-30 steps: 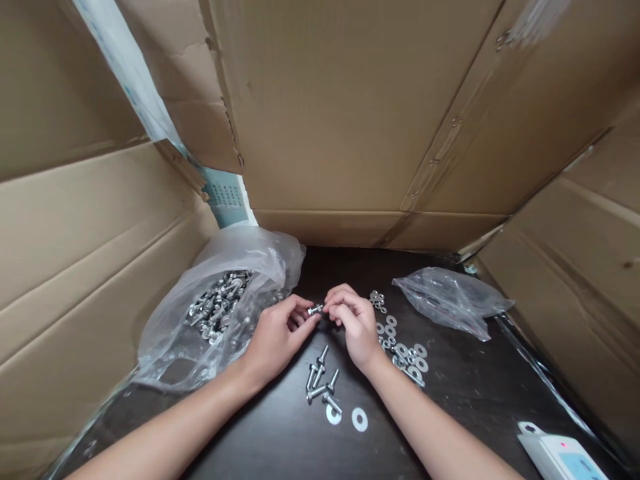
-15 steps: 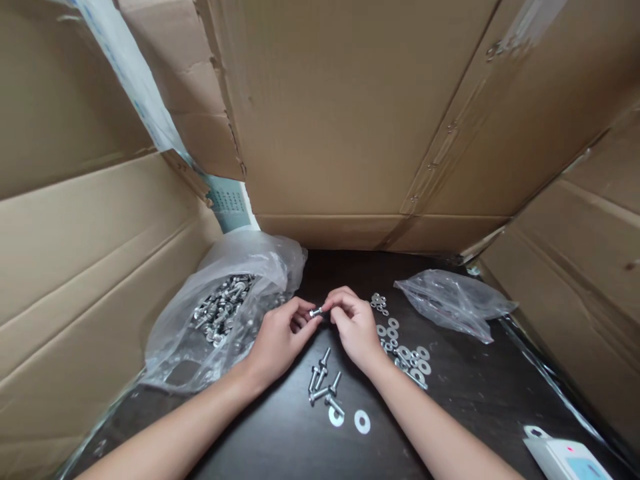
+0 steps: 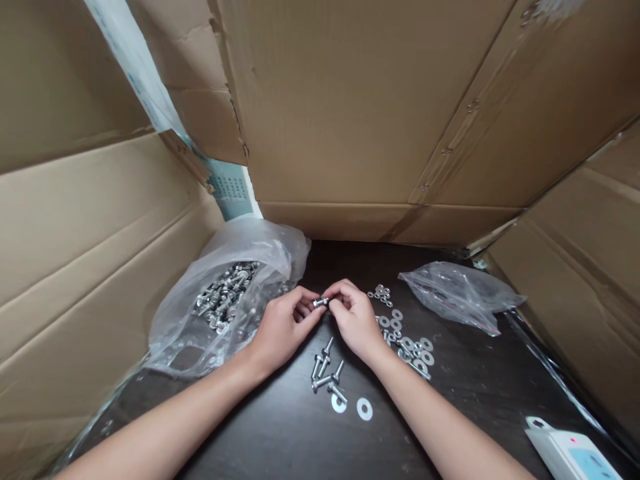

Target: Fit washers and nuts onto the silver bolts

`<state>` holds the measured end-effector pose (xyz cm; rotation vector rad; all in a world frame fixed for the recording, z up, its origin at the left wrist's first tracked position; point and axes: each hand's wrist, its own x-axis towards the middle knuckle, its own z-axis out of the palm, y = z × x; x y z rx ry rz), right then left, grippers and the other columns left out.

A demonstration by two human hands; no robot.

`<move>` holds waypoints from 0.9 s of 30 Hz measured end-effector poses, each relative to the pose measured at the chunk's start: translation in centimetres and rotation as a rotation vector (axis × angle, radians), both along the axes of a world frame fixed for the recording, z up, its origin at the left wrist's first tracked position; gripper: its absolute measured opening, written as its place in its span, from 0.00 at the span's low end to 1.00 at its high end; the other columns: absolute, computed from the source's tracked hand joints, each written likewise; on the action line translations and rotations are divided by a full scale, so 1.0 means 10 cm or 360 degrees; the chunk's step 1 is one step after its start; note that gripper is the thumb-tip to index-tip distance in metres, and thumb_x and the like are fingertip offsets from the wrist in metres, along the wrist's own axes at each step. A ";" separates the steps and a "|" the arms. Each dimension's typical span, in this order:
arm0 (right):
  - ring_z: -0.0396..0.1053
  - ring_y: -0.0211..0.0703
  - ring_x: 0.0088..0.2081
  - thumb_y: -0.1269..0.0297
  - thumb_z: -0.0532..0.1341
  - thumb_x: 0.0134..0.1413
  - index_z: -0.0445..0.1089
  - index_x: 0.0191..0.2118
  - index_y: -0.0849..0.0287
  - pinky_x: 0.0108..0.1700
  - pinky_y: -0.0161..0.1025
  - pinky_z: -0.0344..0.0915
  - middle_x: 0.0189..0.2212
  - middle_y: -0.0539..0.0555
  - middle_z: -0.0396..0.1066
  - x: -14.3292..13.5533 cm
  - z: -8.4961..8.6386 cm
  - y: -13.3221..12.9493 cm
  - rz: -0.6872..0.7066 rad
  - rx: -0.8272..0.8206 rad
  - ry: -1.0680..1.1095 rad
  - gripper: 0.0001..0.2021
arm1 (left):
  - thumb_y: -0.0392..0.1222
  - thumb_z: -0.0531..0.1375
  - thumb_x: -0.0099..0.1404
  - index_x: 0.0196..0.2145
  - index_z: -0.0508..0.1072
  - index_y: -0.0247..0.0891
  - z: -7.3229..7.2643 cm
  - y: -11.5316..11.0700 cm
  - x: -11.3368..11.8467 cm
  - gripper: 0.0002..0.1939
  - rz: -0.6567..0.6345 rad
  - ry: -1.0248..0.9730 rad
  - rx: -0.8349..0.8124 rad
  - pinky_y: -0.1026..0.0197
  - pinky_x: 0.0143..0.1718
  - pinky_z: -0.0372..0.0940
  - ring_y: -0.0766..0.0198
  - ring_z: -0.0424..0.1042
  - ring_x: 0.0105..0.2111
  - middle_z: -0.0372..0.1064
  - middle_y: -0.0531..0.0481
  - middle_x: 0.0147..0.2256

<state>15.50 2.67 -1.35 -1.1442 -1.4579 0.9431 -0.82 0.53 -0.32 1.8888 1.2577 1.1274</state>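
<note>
A small metal bolt (image 3: 321, 303) lies between the fingertips of both hands, held just above the dark table. My left hand (image 3: 286, 327) is closed, its thumb and fingers pinching the bolt near its head. My right hand (image 3: 354, 321) pinches the other end; whether a nut sits under those fingertips is hidden. Several loose bolts (image 3: 323, 367) lie on the table below the hands, one of them across a flat washer (image 3: 339, 403). Another washer (image 3: 365, 409) is beside them. Right of my right hand are small nuts (image 3: 383, 293) and a pile of washers with bolts (image 3: 407, 348).
A clear plastic bag (image 3: 170, 333) full of bolts and other hardware (image 3: 223, 297) stands on the left. Another plastic bag (image 3: 460, 293) lies flat at the back right. A white device (image 3: 570, 450) sits at the front right. Cardboard walls (image 3: 370, 107) enclose the table (image 3: 280, 427).
The view has tilted and shifted slightly, so the table items appear a little higher and farther right. Both hands stay at the bolt, with the right fingers gripping slightly differently.
</note>
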 end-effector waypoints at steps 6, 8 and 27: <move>0.66 0.41 0.31 0.70 0.58 0.47 0.73 0.27 0.57 0.32 0.38 0.62 0.31 0.51 0.68 0.01 0.01 -0.01 0.0020 0.0064 0.0079 0.07 | 0.39 0.64 0.67 0.40 0.77 0.37 0.00 0.01 0.01 0.04 0.0000 0.0015 -0.0023 0.64 0.31 0.70 0.64 0.76 0.29 0.79 0.51 0.31; 0.66 0.41 0.32 0.69 0.58 0.47 0.72 0.24 0.57 0.31 0.37 0.62 0.31 0.52 0.68 0.03 0.04 -0.03 0.0037 0.0111 0.0154 0.07 | 0.39 0.65 0.67 0.39 0.77 0.37 -0.01 0.01 0.01 0.04 0.0008 0.0027 -0.0037 0.64 0.31 0.69 0.64 0.76 0.29 0.78 0.51 0.31; 0.64 0.39 0.28 0.68 0.57 0.45 0.73 0.25 0.57 0.30 0.38 0.60 0.29 0.51 0.68 0.06 0.05 -0.02 0.0006 0.0077 0.0262 0.07 | 0.40 0.66 0.66 0.40 0.77 0.36 -0.03 0.01 0.01 0.06 0.0022 0.0005 -0.0041 0.64 0.32 0.71 0.62 0.78 0.30 0.79 0.50 0.32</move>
